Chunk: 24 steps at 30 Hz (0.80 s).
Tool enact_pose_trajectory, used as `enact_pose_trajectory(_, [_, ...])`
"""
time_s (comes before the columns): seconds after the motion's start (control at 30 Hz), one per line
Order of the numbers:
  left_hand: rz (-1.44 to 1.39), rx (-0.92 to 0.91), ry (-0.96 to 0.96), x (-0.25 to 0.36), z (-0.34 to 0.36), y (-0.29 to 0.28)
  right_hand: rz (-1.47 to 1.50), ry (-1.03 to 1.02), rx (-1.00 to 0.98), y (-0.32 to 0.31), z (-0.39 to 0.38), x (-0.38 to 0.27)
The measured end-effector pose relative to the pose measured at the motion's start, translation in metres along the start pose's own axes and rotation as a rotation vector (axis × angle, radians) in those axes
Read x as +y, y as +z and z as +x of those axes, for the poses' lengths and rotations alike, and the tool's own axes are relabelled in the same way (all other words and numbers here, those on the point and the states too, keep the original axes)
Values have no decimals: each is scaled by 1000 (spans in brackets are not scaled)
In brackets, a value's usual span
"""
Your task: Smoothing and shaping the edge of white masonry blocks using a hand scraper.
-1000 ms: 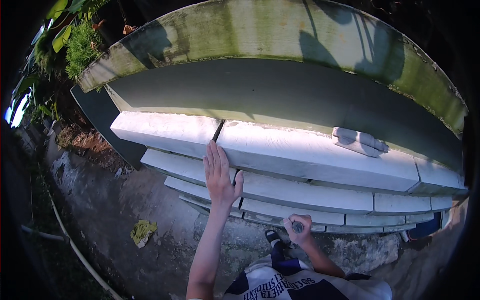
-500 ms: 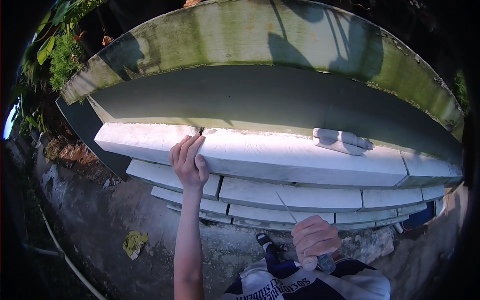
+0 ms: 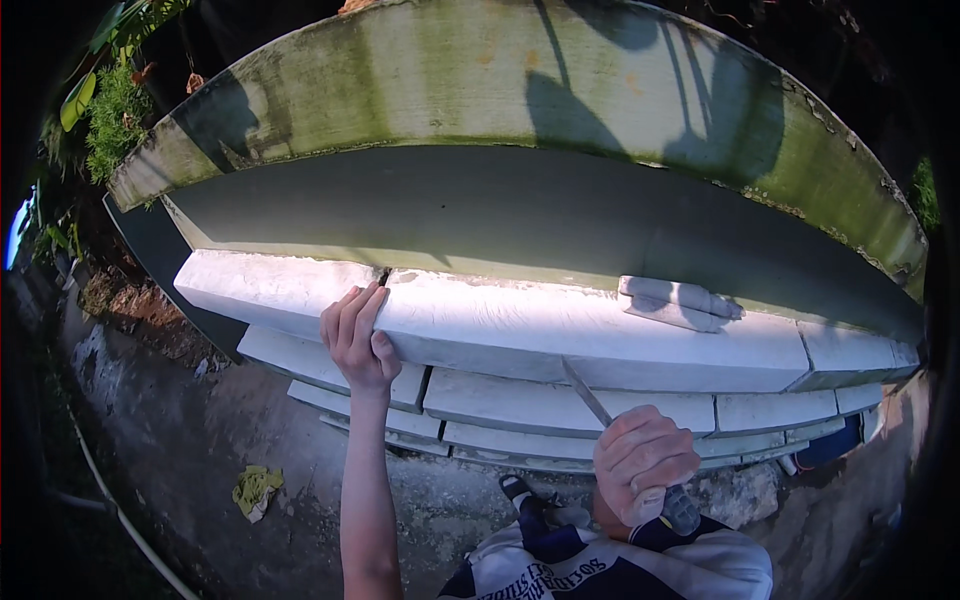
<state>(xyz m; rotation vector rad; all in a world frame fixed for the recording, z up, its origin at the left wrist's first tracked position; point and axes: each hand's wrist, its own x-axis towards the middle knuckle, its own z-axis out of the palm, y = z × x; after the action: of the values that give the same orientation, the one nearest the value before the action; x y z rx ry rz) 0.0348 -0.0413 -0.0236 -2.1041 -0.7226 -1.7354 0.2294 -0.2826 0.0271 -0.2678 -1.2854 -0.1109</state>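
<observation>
A long white block (image 3: 490, 322) lies along the top of a stack of pale blocks against the wall. My left hand (image 3: 357, 335) rests on its front edge at its left end, fingers stretched over the top beside the dark gap to a shorter white block (image 3: 270, 285). Low and to the right, my right hand (image 3: 645, 462) is closed round the dark handle of a hand tool with a narrow flat metal blade (image 3: 588, 393). The blade slants up and left, its tip at the long block's front face; whether it touches cannot be made out.
A greyish rolled or ridged piece (image 3: 675, 304) sits on the long block. Behind rises a mossy concrete ledge (image 3: 460, 75). Lower block rows (image 3: 560, 398) step down in front. A yellow-green cloth (image 3: 257, 490) lies on the ground, near a pale pipe (image 3: 125, 510).
My right hand has risen slightly and moved right, bringing the blade's tip up to the long block's front face. My left hand keeps its place on the block while the view shifts.
</observation>
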Motion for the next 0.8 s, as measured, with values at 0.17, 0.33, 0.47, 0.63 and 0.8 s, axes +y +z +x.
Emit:
enact_pose_trajectory(0.17, [25,38,0,-6,-2,-1,158,-51,37,-2,-4,-10])
enact_pose_trajectory(0.33, [23,37,-1,-1,0,3,149,25,-90,-11,2,11])
enact_pose_trajectory(0.47, [6,38,-8,3,3,5,128,0,-117,-16,2,8])
enact_pose_trajectory(0.63, [-7,8,-29,4,1,-1,55,-122,-379,-11,-6,14])
enact_pose_trajectory(0.8, [-13,-34,-39,2,0,-12,-135,7,-624,-2,-14,-2])
